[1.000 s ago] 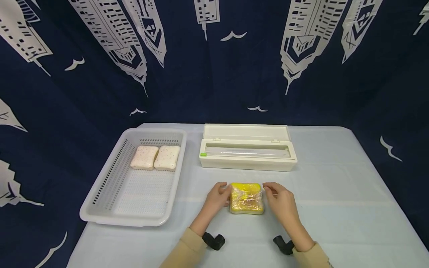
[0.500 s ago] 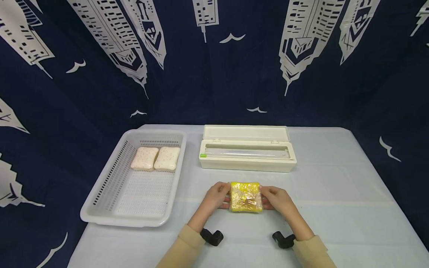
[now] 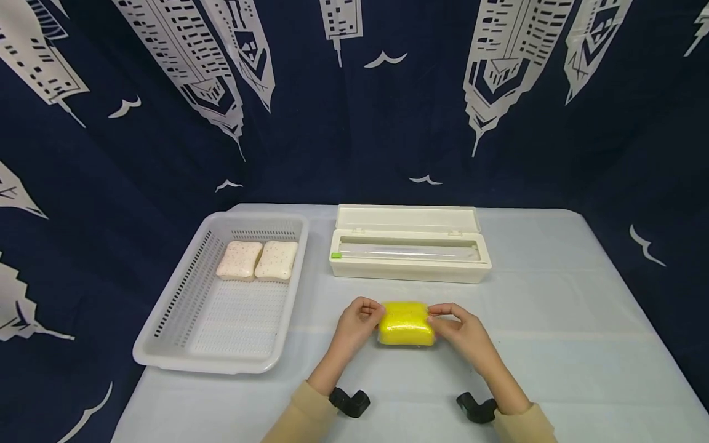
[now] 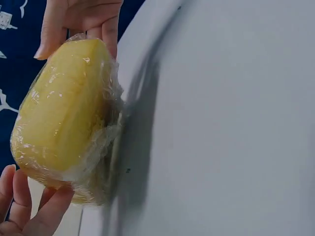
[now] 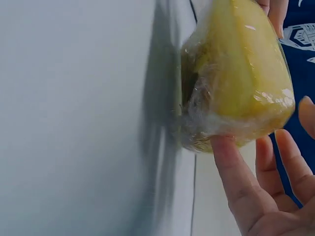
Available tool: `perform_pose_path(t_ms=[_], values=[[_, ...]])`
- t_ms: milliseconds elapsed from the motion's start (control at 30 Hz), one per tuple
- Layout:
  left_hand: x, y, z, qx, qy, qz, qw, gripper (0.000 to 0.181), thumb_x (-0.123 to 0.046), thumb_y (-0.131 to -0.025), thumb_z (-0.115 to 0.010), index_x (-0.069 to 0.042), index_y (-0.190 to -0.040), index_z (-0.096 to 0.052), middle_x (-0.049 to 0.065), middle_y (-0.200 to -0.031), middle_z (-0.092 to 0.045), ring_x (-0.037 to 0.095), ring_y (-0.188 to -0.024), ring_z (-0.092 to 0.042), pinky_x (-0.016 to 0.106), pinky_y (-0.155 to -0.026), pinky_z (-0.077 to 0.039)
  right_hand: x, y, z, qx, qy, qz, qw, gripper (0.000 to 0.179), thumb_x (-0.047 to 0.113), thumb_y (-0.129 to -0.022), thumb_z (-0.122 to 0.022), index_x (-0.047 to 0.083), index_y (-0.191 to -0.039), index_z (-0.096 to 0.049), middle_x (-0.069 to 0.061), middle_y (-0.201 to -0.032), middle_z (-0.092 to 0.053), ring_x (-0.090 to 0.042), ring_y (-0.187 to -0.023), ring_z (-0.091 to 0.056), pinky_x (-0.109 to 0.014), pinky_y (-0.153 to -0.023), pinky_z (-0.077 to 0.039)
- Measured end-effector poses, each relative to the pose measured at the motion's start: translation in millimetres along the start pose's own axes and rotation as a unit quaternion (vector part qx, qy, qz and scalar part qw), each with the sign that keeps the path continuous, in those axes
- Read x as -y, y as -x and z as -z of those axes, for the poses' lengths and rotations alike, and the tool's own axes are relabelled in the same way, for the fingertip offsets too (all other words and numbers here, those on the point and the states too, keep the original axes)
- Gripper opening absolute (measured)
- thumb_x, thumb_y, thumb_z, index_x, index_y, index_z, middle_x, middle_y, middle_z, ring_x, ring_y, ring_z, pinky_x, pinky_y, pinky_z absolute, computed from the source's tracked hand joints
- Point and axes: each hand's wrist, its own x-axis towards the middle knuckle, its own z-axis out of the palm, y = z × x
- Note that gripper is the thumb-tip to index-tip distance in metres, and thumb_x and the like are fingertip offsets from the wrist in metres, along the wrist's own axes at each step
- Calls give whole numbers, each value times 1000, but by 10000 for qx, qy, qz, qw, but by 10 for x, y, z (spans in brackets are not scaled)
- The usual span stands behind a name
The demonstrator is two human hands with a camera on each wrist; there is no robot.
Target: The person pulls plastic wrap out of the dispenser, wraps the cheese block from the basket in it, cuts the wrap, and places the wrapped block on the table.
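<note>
A yellow bread-shaped block [image 3: 406,325] wrapped in clear cling film is held between my two hands over the table. Its smooth yellow side shows in the head view. My left hand [image 3: 356,324] holds the left end with thumb and fingertips. At the opposite end, my right hand [image 3: 462,332] grips it between thumb and fingers. In the left wrist view the block [image 4: 64,108] stands tilted, and crumpled film gathers along its underside. The right wrist view has the thumb pressed on the near end of the block [image 5: 251,69]; some other fingertips are behind it.
Behind the hands stands an open cream wrap dispenser box [image 3: 410,271] with a film roll and a green slider. A white perforated basket [image 3: 221,363] on the left holds two speckled bread-slice shapes [image 3: 257,260]. Dark printed cloth [image 3: 354,135] hangs behind the table.
The block was flat with its crinkled film face up, my hands beside it. Both hands then took its ends and turned it, so smooth yellow faces the head camera now.
</note>
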Motion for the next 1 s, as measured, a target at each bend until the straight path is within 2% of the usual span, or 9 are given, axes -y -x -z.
perform_pose_path(t_ms=[133, 267, 467, 567, 667, 833, 900, 1000], values=[[101, 64, -13, -48, -207, -82, 9997, 20, -21, -85, -68, -6, -95, -60, 3, -89, -61, 14, -80, -54, 24, -68, -49, -70, 60, -52, -49, 4, 39, 10000, 41, 29, -78, -75, 9, -111, -61, -9, -108, -66, -17, -96, -64, -23, -74, -51], [196, 114, -23, 92, -251, -142, 9995, 23, -10, -80, -72, -5, -97, -58, 4, -89, -60, 15, -83, -55, 24, -72, -47, -124, 114, -104, -94, 84, 166, 9998, 41, 14, -74, -78, 6, -109, -58, -10, -110, -62, -25, -104, -60, -22, -74, -53], [254, 136, -36, 180, -133, -222, 9995, 28, -1, -75, -74, -4, -97, -57, 6, -91, -59, 18, -87, -55, 25, -75, -48, -185, 124, -145, -29, -38, 255, 9997, 52, 7, -73, -78, 2, -117, -51, -15, -112, -55, -31, -107, -59, -25, -78, -54], [249, 137, -23, 39, -121, -231, 9997, 23, -5, -79, -72, -5, -97, -58, 5, -93, -60, 17, -87, -56, 27, -75, -50, -203, 121, -129, 102, -95, 370, 9992, 63, 11, -74, -78, 3, -126, -46, -17, -120, -53, -32, -110, -57, -26, -81, -53], [229, 136, 18, -247, -205, -271, 9991, 16, -9, -84, -67, -6, -98, -59, 5, -96, -61, 17, -89, -58, 30, -77, -51, -220, 121, -104, 331, 19, 513, 9981, 76, 19, -74, -80, 5, -136, -38, -19, -132, -46, -34, -116, -52, -31, -87, -51], [204, 117, 127, -681, -477, -417, 9957, 14, -9, -88, -62, -7, -101, -60, 5, -99, -62, 19, -92, -60, 33, -77, -51, -219, 115, -137, 717, 766, 762, 9916, 100, 32, -68, -83, 6, -145, -25, -21, -139, -37, -37, -119, -48, -41, -93, -48], [202, 116, 157, -766, -551, -419, 9947, 14, -9, -88, -62, -7, -102, -61, 5, -99, -62, 18, -92, -60, 32, -75, -51, -212, 102, -181, 753, 1105, 902, 9869, 108, 36, -64, -85, 6, -147, -21, -21, -139, -36, -37, -116, -50, -45, -93, -47], [199, 128, 170, -796, -587, -372, 9944, 13, -9, -88, -62, -7, -101, -61, 5, -99, -62, 18, -91, -60, 30, -74, -50, -208, 73, -253, 671, 1550, 1107, 9794, 116, 41, -60, -86, 5, -147, -19, -21, -142, -34, -37, -120, -46, -51, -96, -42]])
